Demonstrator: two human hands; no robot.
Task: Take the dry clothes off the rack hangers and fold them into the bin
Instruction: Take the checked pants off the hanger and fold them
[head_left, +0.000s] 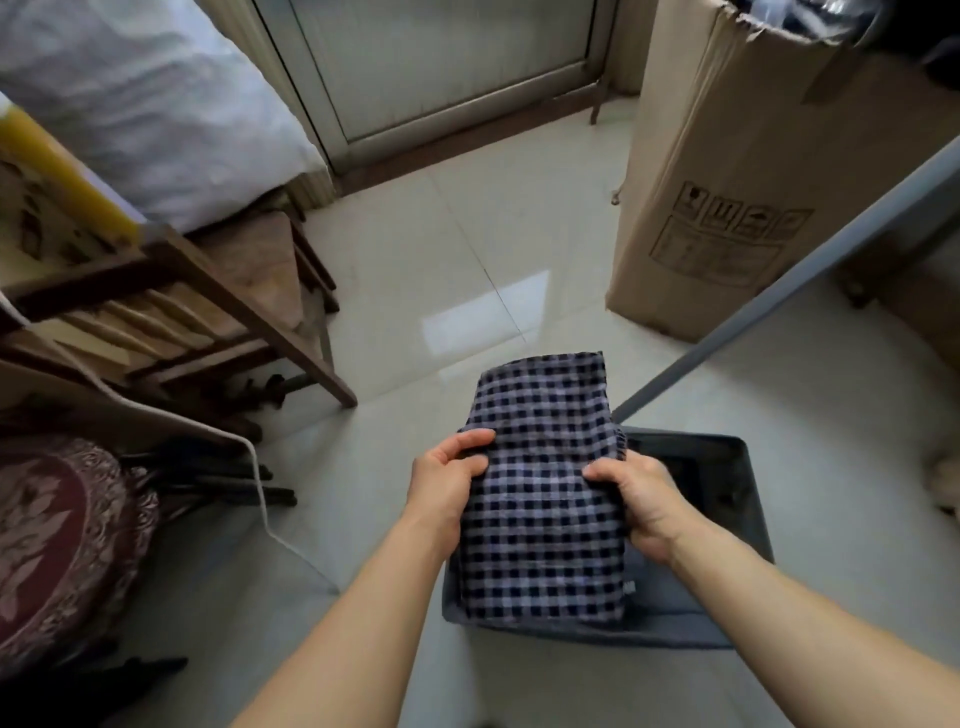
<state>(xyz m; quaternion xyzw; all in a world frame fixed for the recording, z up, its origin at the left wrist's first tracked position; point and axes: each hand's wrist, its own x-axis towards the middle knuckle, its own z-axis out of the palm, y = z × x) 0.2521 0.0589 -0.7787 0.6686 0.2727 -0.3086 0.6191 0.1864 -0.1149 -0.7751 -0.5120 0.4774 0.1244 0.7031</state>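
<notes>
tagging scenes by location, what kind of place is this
Probably a home utility or balcony room used for laundry and storage: a sliding glass door, a tall cardboard box on the tiled floor, and a wooden chair.

Home storage corner: tiled floor (467, 249), sliding glass door (441, 57), wooden chair (218, 291), cardboard box (753, 171), embroidered cushion (57, 540).

The folded checked cloth (543, 488) covers most of the grey bin (748, 499), so the bin's left wall and much of its inside are hidden. The fingers of the left hand (449, 480) and right hand (641, 501) go under the cloth out of sight; only the thumbs lie on top. The cardboard box (737, 171) is cut off by the top edge, and its printed symbols are too blurred to read. A patterned cushion (57, 540), possibly round, runs off the left edge.
</notes>
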